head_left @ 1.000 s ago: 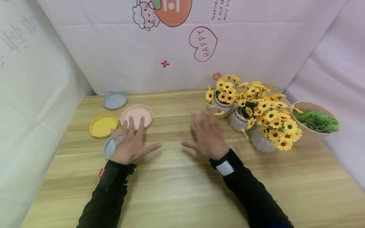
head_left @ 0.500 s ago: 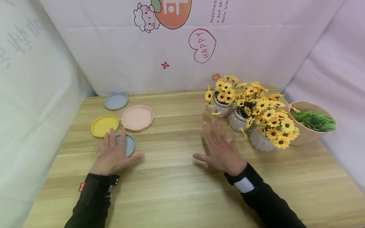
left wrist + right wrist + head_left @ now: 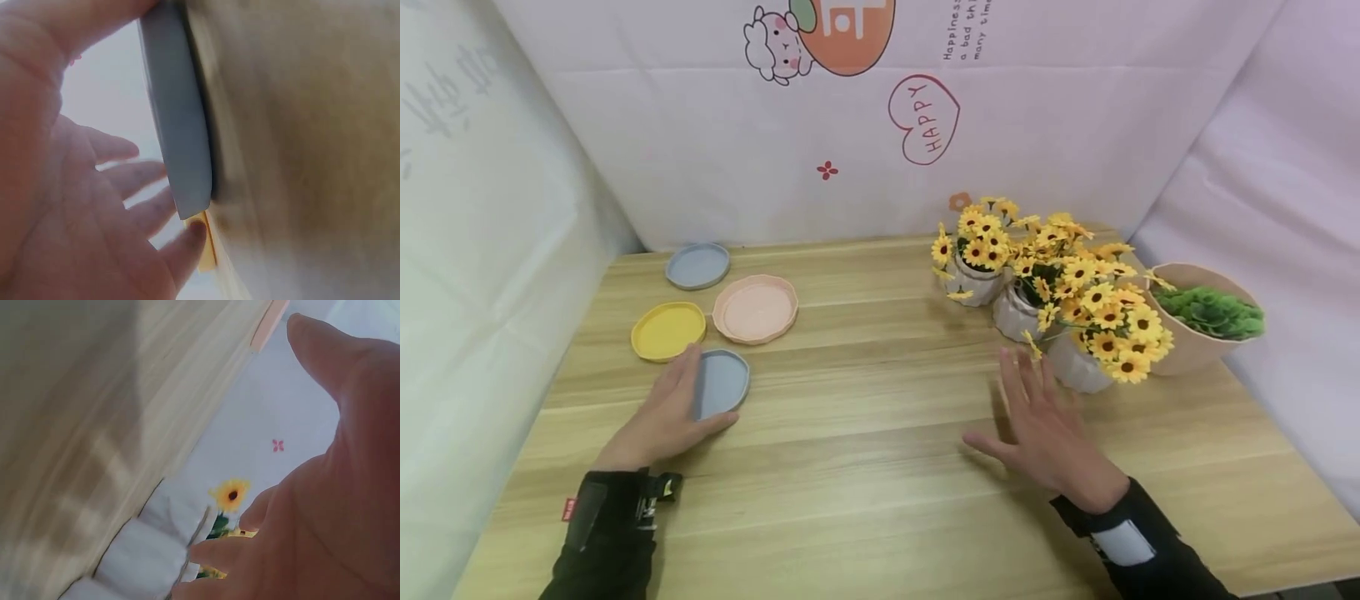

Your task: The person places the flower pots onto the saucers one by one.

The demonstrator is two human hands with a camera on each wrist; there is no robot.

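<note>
My left hand (image 3: 658,417) reaches around the near blue-grey saucer (image 3: 726,383), thumb along its front edge and fingers at its left side. In the left wrist view the thumb meets the rim of that saucer (image 3: 178,119), while the other fingers stay loosely extended beside it. A yellow saucer (image 3: 668,332) lies just beyond the fingertips. Over on the right, my right hand (image 3: 1052,442) hovers with fingers spread, holding nothing, close in front of the nearest pale flowerpot (image 3: 1077,367) of yellow daisies. Two similar pots, a middle one (image 3: 1015,315) and a back one (image 3: 973,283), stand behind it.
A pink scalloped saucer (image 3: 756,308) and another blue-grey saucer (image 3: 697,267) lie farther back on the left. At the right, a beige container (image 3: 1195,354) holds green foliage. White cloth (image 3: 737,167) encloses the wooden table (image 3: 850,500) at the back and sides.
Both hands have moved apart and lower: the left one from above the saucers to the near blue-grey saucer, the right one rightward toward the nearest flowerpot. The saucers and pots have stayed put.
</note>
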